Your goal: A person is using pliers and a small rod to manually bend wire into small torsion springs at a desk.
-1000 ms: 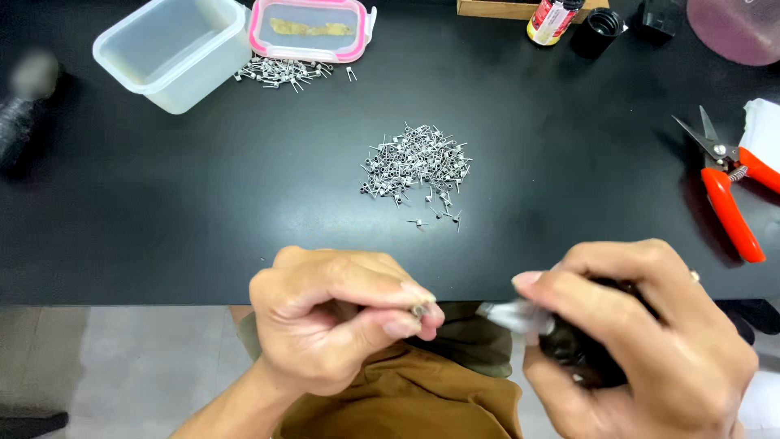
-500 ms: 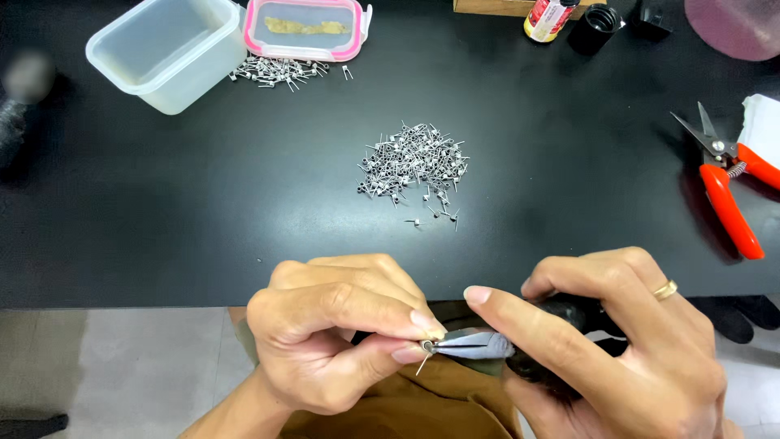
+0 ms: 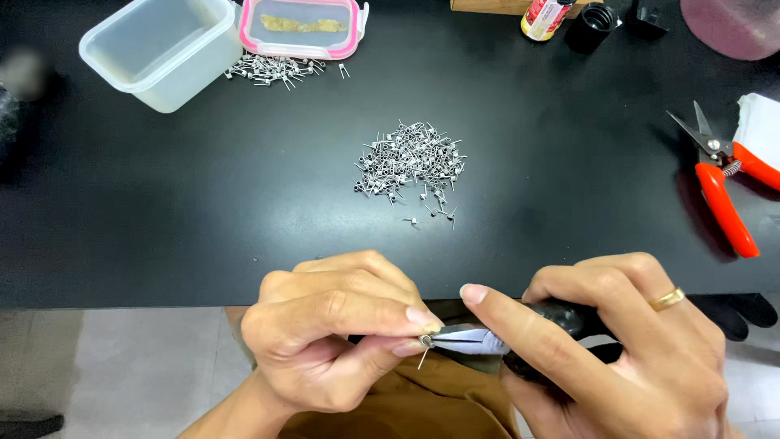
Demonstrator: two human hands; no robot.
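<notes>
Black and flat, the big table top [image 3: 162, 211] fills most of the view, and its near edge runs just above both hands.

Below that edge, the tiny silver wire coil with thin legs [image 3: 425, 343] sits between the two hands. The left hand [image 3: 333, 333] pinches the coil between its thumb and first finger, and the other fingers are curled in. One thin leg of the coil pokes down from the pinch. The small grey pliers with black handles [image 3: 479, 337] touch the coil from the right, with the pointed tip right at it. The right hand [image 3: 626, 349] is wrapped tight around the black handles, and its first finger lies straight along the top of the pliers. A gold ring [image 3: 666, 299] is on one finger of that hand. Under the hands is brown cloth [image 3: 406, 406].

Up the table from the coil lies a heap of many small silver wire coils [image 3: 410, 162], well apart from the hands. Far right of the heap lie orange-handled snips with silver blades [image 3: 723, 179]. Far up and left of the heap stands a clear plastic box [image 3: 158, 49]. Just beside that box is a flat clear lid with a pink rim [image 3: 301, 28], and a smaller bunch of silver coils [image 3: 272, 69] lies in front of the lid. Far up and right of the heap stand a small bottle with a red and white label [image 3: 546, 16] and a black cap [image 3: 593, 23].
</notes>
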